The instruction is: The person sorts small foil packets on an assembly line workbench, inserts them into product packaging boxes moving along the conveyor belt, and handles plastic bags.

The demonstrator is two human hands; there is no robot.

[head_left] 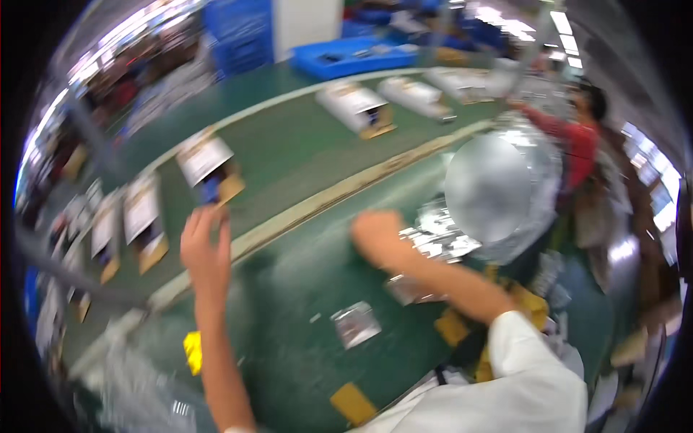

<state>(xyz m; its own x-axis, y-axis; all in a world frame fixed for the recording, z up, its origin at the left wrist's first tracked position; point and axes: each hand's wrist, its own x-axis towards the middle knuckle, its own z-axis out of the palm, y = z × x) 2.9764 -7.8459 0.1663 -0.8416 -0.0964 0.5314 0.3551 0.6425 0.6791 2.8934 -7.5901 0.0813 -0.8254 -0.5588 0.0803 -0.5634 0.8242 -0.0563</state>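
Note:
My left hand reaches up to the near edge of the green conveyor, thumb and fingers apart. Just beyond its fingertips lies a white box with a brown flap open and something blue inside; whether they touch is blurred. My right hand is over the green worktable, its fingers curled and smeared by motion, so I cannot see if it holds anything. Beside that wrist is a pile of shiny silver packets. A single flat silver packet lies nearer to me on the table.
More white boxes stand along the conveyor. A large round silver roll is on the right, with a person in red behind it. A blue tray sits beyond the belt. A yellow scrap lies beside my left forearm.

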